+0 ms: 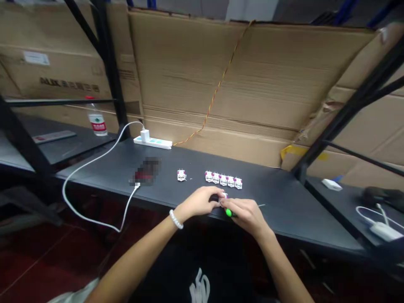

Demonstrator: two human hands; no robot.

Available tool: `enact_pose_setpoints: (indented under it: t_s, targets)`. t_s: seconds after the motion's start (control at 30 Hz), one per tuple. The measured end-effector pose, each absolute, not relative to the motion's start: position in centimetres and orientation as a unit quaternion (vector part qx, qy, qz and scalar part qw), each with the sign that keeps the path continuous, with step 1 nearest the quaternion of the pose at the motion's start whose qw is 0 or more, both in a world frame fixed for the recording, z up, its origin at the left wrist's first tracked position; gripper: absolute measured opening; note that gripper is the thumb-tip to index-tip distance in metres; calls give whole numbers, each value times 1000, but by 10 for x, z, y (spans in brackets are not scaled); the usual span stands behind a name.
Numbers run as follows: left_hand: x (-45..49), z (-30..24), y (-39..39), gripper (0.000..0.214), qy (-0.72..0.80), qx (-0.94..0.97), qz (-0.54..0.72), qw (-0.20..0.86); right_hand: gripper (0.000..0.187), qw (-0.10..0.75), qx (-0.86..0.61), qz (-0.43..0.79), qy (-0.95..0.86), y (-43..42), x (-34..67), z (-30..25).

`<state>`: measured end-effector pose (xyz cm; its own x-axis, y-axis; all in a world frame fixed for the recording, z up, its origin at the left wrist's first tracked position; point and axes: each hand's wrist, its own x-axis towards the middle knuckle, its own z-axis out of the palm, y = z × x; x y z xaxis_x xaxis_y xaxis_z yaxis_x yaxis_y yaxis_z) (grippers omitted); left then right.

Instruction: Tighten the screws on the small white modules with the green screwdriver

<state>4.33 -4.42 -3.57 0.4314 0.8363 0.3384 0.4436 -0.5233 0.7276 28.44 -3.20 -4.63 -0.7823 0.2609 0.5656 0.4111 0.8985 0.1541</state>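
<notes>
I see a small white part [223,196] with a magenta top pinched between the fingertips of my left hand [198,202] and right hand [246,214], just above the near edge of the dark table. Most of it is hidden by the fingers, so I cannot tell its tilt. My right hand also grips a tool [229,213]. Only its bright green, rounded end shows, poking out under the fingers just below the part. What its tip touches is hidden.
</notes>
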Motion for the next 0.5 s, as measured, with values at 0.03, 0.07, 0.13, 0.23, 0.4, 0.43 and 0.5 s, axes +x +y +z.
enact_pose_setpoints:
  t_s: [0.03, 0.07, 0.13, 0.23, 0.4, 0.43, 0.5]
  targets:
    - [43, -36, -44, 34, 401, 798, 354, 280, 36, 274, -178, -137, -935, -32, 284, -46]
    - [44, -36, -44, 34, 400, 797, 354, 281, 36, 271, -179, -137, -936, -32, 284, -47]
    - [44, -36, -44, 34, 402, 795, 355, 282, 36, 266, -186, -134, -936, -32, 285, -47]
    - [43, -36, -44, 34, 404, 794, 354, 284, 35, 262, -196, -117, -938, -32, 286, -48]
    - [43, -36, -44, 30, 401, 794, 356, 286, 31, 254, -219, -78, -939, -35, 288, -49]
    - [43, -36, -44, 31, 400, 793, 358, 286, 31, 255, -221, -72, -939, -36, 288, -49]
    - [43, -37, -44, 32, 397, 792, 363, 289, 32, 255, -225, -64, -938, -37, 288, -49]
